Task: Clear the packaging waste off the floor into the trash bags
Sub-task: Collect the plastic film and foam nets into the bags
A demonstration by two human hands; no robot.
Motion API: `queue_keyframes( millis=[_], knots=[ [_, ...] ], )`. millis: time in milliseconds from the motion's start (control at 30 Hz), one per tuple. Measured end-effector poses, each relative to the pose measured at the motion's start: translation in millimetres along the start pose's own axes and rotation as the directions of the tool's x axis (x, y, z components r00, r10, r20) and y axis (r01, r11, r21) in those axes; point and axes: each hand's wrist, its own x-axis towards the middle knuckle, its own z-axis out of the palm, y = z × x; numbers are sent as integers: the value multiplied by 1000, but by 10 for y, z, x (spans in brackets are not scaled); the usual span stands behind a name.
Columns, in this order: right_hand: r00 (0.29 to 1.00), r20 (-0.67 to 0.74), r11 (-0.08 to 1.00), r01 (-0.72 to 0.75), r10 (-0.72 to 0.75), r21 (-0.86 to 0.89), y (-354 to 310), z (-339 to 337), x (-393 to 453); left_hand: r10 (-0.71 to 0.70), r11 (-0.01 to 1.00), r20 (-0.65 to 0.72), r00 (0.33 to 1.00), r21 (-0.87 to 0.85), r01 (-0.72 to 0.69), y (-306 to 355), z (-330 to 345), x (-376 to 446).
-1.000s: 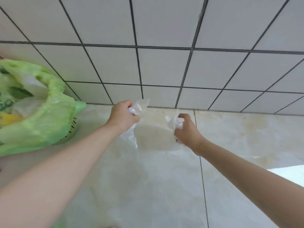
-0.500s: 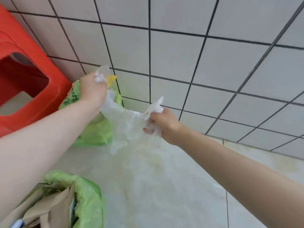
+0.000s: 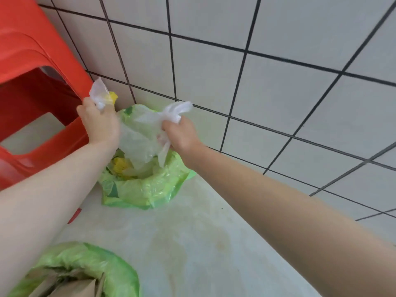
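A: What have you got in your hands?

B: Your left hand [image 3: 100, 125] is clenched round one bunched end of a thin, clear, crumpled plastic film [image 3: 139, 138], with a tuft of it sticking up above your knuckles next to a scrap of yellow. Your right hand [image 3: 181, 133] is fisted round the other end, and a white twisted tuft pokes out above that fist too. Neither hand has any slack in its grip.

A: And where does the film hang?

B: It sags between your two fists, directly over the open mouth of the light green plastic trash bag [image 3: 147, 187] that sits on the pale stone floor [image 3: 192, 243] against the white tiled wall [image 3: 278, 82] with dark grout. The lower edge of the film dips into that opening; you cannot tell whether it touches what is inside. Yellow and pale wrappers show in the bag below it.

A: Anything else close to you?

B: A red plastic stool [image 3: 32, 82] stands just left of your left hand, beside the bag. A second light green trash bag [image 3: 111, 269] sits at the bottom left of your view, near your left forearm, with brown paper [image 3: 72, 286] showing in it.
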Motion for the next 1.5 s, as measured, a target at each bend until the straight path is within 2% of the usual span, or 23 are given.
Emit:
queue_keyframes(
  millis=[100,167,233,267,333,367,433,500,567,633,667,767,833,967,1033,1100,1200,1267,1400,1500],
  knots=[
    [996,36,956,91,-84,-280,107,164,178,42,998,21,999,38,-43,-187,89,8],
    [985,106,881,167,-134,-442,226,234,272,125,980,190,974,130,-151,-395,107,-25],
    [963,201,755,265,-178,-601,336,289,359,181,912,457,871,253,-322,-626,97,-63],
    [951,247,679,306,-186,-667,374,312,401,147,877,568,810,305,-372,-729,96,-69],
    [932,323,518,360,-164,-776,448,361,501,0,826,701,713,402,-396,-887,103,-27],
    [928,348,421,372,-136,-827,484,400,551,-71,803,728,682,447,-393,-941,114,5],
    [926,374,224,376,-50,-899,591,477,656,-162,765,731,663,517,-384,-1027,153,66],
    [930,360,122,350,74,-929,700,578,785,-218,710,731,647,573,-408,-1094,222,104],
    [912,363,-33,375,190,-926,760,659,888,-271,667,743,612,603,-436,-1139,293,102],
    [886,378,-186,432,267,-882,792,687,945,-321,677,731,602,622,-393,-1154,347,68],
    [871,387,-226,459,301,-859,815,688,949,-344,696,729,592,621,-360,-1168,357,40],
    [828,387,-225,501,405,-836,875,702,909,-351,774,735,580,576,-263,-1164,351,-40],
    [819,405,-140,494,407,-858,812,684,855,-305,827,746,592,515,-223,-1062,298,-40],
    [840,365,3,397,400,-918,433,651,657,-267,875,802,534,434,-214,-701,29,-8],
    [851,348,129,324,394,-937,203,619,518,-233,887,828,510,396,-237,-510,-167,6],
    [865,358,237,288,352,-928,-49,557,363,-250,891,804,539,409,-197,-312,-391,44],
    [904,350,334,260,246,-906,-435,469,100,-299,876,735,609,464,-129,25,-749,89],
    [915,333,349,243,226,-905,-734,441,-106,-328,876,710,623,476,-80,294,-1007,76],
    [917,336,346,250,214,-904,-1473,469,-558,-369,899,710,599,436,37,974,-1594,-3],
    [912,361,397,263,196,-879,-2066,557,-973,-366,916,674,642,382,122,1559,-2097,-155]
  ],
)
